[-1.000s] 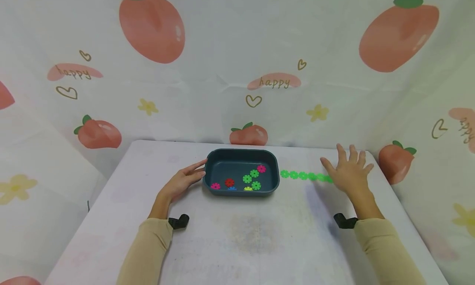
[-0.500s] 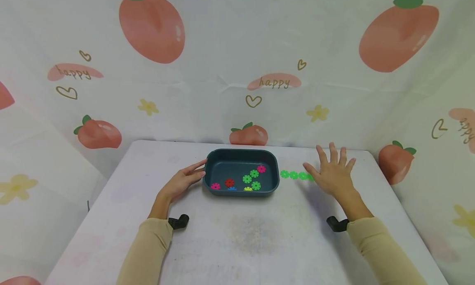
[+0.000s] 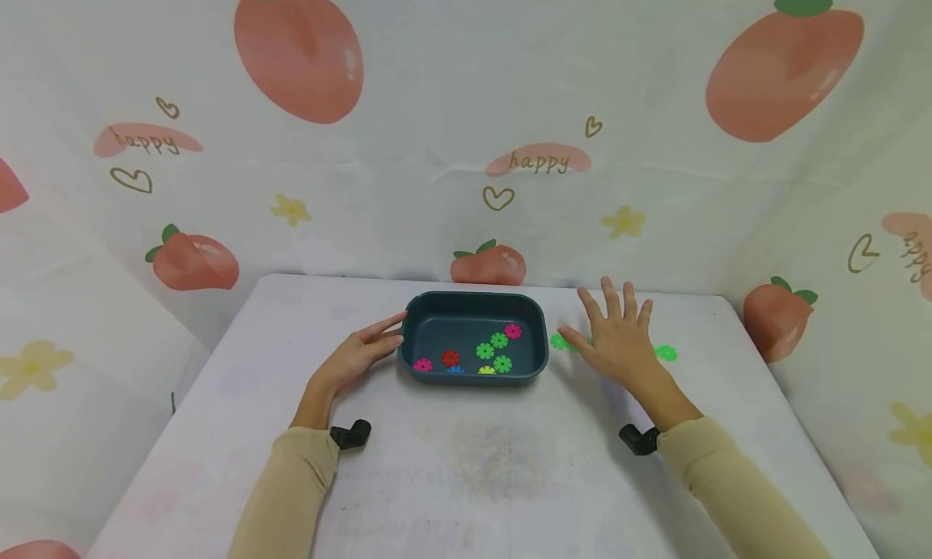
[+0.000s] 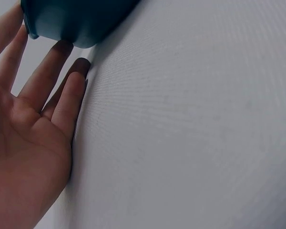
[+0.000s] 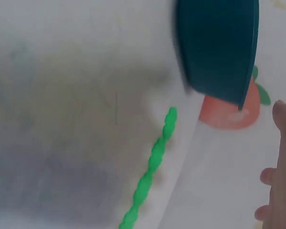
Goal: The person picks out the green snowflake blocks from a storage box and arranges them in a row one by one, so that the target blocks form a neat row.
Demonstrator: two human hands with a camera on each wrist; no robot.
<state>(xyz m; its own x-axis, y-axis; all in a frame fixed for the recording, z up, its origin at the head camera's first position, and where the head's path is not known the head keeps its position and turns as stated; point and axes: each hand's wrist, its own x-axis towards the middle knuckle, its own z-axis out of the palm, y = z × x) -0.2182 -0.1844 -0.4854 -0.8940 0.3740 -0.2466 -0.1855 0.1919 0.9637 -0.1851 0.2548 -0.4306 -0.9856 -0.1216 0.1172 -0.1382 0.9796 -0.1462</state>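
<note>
White table (image 3: 408, 502) was kinda grubby, with a brownish smudge (image 3: 498, 458) around the middle. A dark teal bin (image 3: 473, 379) sat toward the back edge, and a row of green flower-shaped pieces (image 5: 156, 155) lay just right of it, partly hidden, so I couldn't really count them.

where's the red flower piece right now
In the head view, the red flower piece lies left of centre in the dark tray, just behind the blue piece.
</note>
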